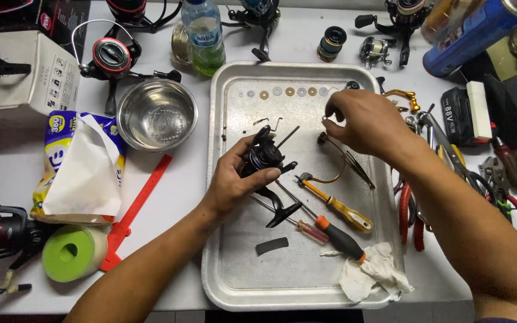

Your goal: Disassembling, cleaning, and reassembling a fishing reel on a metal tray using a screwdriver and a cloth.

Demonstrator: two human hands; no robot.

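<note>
My left hand (pixel 234 176) grips a black fishing reel body (pixel 265 157) over the middle of a metal tray (pixel 234 275); the reel's foot points down toward the tray floor. My right hand (pixel 363 122) hovers over the tray's upper right, its fingertips pinched on a small thin wire part (pixel 328 112). A row of small washers (pixel 288 92) lies along the tray's top edge. Below the hands lie a yellow-handled screwdriver (pixel 345 212) and an orange-and-black screwdriver (pixel 336 236).
A steel bowl (pixel 157 113) and a tissue pack (pixel 82 164) sit left of the tray. A crumpled tissue (pixel 372 275) lies in its lower right corner. Pliers and other tools (pixel 450 173) crowd the right side. Other reels, a water bottle (pixel 203 36) and a blue can (pixel 471 33) line the back.
</note>
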